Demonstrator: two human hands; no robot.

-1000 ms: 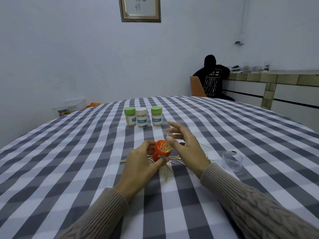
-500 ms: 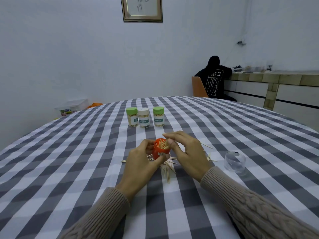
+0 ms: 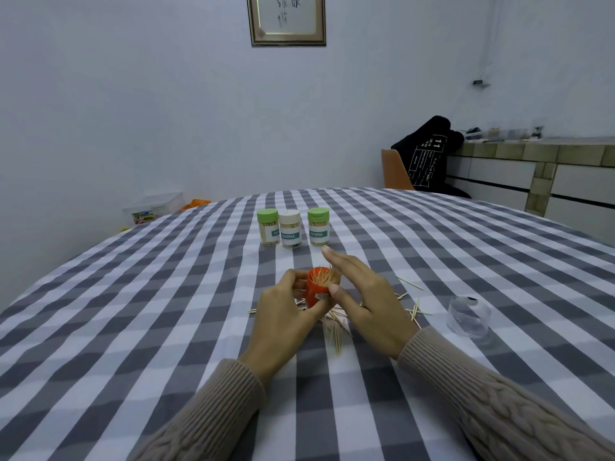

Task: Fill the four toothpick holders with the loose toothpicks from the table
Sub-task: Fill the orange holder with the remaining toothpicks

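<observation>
Item: orange holder (image 3: pixel 318 290), upright on the checked surface (image 3: pixel 166 311), gripped round its side by the curled fingers (image 3: pixel 293 281) of the left hand (image 3: pixel 283 314); toothpicks stand in its open mouth, some leaning out. Right hand (image 3: pixel 362 294): half a second ago its fingertips were bunched over the mouth; now its fingers are straight and flat against the far rim, holding nothing, which suggests a pinch of picks has just gone in. Loose toothpicks (image 3: pixel 334 327): lying just behind and to the right of the fingers. Three capped holders (image 3: pixel 293 229): in a row well beyond the fingertips, apparently full. Clear cap (image 3: pixel 468 316): to the right, apart. Judgement: last holder partly filled; more gathering remains.
</observation>
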